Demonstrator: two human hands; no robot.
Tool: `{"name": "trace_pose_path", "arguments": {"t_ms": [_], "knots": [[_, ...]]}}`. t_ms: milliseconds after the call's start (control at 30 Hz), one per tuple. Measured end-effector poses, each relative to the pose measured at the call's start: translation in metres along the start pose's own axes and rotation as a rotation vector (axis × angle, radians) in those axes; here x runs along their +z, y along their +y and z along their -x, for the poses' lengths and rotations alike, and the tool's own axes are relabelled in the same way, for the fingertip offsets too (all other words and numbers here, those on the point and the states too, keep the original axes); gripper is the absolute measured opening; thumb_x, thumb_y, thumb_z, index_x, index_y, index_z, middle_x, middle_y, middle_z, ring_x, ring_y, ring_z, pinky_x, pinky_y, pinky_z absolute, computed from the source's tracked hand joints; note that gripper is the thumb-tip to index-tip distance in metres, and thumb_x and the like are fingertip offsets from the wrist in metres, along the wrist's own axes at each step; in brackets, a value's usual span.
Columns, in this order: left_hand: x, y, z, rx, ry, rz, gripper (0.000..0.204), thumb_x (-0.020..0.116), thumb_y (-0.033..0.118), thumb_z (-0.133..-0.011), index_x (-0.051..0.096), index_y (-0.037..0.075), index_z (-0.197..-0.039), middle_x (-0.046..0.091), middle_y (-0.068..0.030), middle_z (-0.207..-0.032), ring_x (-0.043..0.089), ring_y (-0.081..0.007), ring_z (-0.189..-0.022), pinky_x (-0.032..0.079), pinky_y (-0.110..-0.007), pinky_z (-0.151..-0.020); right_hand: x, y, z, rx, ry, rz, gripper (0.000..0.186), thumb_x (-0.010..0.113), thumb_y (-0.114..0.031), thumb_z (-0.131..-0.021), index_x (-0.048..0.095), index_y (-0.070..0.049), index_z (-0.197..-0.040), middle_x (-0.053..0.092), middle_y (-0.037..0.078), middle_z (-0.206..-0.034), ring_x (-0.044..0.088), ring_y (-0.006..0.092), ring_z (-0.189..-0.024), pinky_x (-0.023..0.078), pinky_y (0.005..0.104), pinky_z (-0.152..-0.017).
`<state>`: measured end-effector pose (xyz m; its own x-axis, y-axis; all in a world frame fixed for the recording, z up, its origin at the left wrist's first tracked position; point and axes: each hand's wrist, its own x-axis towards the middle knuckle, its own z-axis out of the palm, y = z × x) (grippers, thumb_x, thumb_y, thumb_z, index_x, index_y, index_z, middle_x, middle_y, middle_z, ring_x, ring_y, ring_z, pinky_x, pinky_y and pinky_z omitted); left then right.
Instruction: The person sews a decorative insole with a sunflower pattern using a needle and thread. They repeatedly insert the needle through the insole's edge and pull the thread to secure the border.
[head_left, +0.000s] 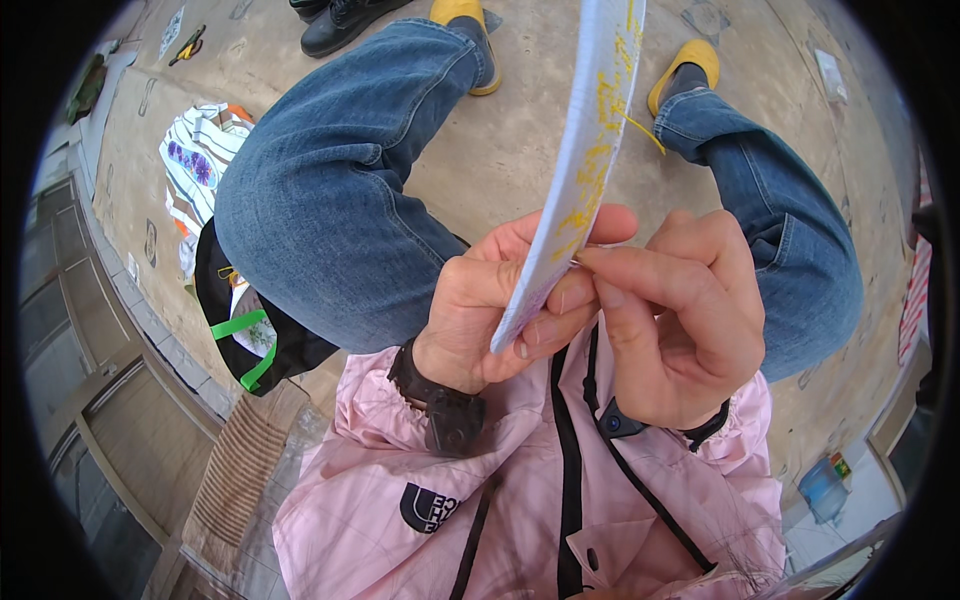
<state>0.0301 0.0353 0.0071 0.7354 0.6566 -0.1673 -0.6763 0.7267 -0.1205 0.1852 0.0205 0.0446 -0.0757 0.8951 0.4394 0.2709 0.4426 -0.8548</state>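
A pale, stiff fabric piece, seen nearly edge-on, stands upright with yellow stitching and a purple-pink patch low on it. A yellow thread hangs from its right side. My left hand is closed around the piece's lower part, its fingertips on the right side. My right hand is closed, thumb and forefinger together at the right face by a small thin item, perhaps a needle, too small to make out.
My jeans-clad legs frame the floor. At left lie striped cloth, a black bag with green straps, and scissors. Black shoes are at top, a ribbed mat lower left, a water jug lower right.
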Motion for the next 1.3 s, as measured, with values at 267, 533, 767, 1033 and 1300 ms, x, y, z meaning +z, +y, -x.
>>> {"name": "trace_pose_path", "arguments": {"t_ms": [267,533,767,1033,1300], "knots": [[0.004,-0.001,0.001,-0.027,0.013,0.033,0.052,0.061,0.013,-0.088,0.044,-0.009,-0.131,0.059,-0.0108,-0.078,0.05,-0.0109,-0.055,0.036,-0.019,-0.044,0.0,0.001,-0.001,-0.03,-0.01,0.033,0.022,0.062,0.013,-0.077,0.066,0.004,-0.097,0.051,0.009,-0.083,0.045,0.0127,-0.062,0.034,0.0239,-0.056],[0.004,-0.001,0.001,-0.013,-0.001,-0.016,0.054,0.063,0.017,-0.088,0.044,-0.009,-0.131,0.059,-0.0101,-0.077,0.047,-0.0107,-0.054,0.035,-0.019,-0.045,-0.003,0.003,0.0,-0.057,-0.025,0.068,0.022,0.064,0.013,-0.076,0.066,0.003,-0.096,0.049,0.008,-0.082,0.044,0.0121,-0.061,0.033,0.024,-0.054],[0.007,0.0,0.001,0.001,0.008,-0.034,0.051,0.062,0.015,-0.089,0.045,-0.009,-0.13,0.06,-0.0095,-0.079,0.049,-0.0107,-0.056,0.038,-0.02,-0.048,-0.003,0.002,-0.001,-0.074,-0.038,0.09,0.022,0.064,0.013,-0.076,0.066,0.003,-0.096,0.049,0.008,-0.082,0.045,0.0123,-0.061,0.032,0.0241,-0.054],[0.02,-0.003,0.003,0.483,0.191,-0.713,0.035,0.06,0.005,-0.091,0.051,-0.008,-0.123,0.066,-0.0168,-0.106,0.066,-0.0169,-0.094,0.054,-0.026,-0.082,0.0,0.015,0.001,-0.04,0.079,0.082,0.018,0.067,0.008,-0.075,0.067,0.003,-0.093,0.056,0.01,-0.083,0.053,0.0168,-0.063,0.04,0.0239,-0.054],[0.029,-0.01,0.006,0.663,0.205,-0.917,0.03,0.062,-0.002,-0.088,0.054,-0.008,-0.116,0.067,-0.0167,-0.102,0.066,-0.0149,-0.092,0.054,-0.027,-0.081,0.006,0.015,0.005,0.144,0.104,-0.054,0.018,0.06,0.003,-0.085,0.065,0.007,-0.102,0.062,0.015,-0.108,0.062,0.018,-0.088,0.047,0.0251,-0.074]]}}
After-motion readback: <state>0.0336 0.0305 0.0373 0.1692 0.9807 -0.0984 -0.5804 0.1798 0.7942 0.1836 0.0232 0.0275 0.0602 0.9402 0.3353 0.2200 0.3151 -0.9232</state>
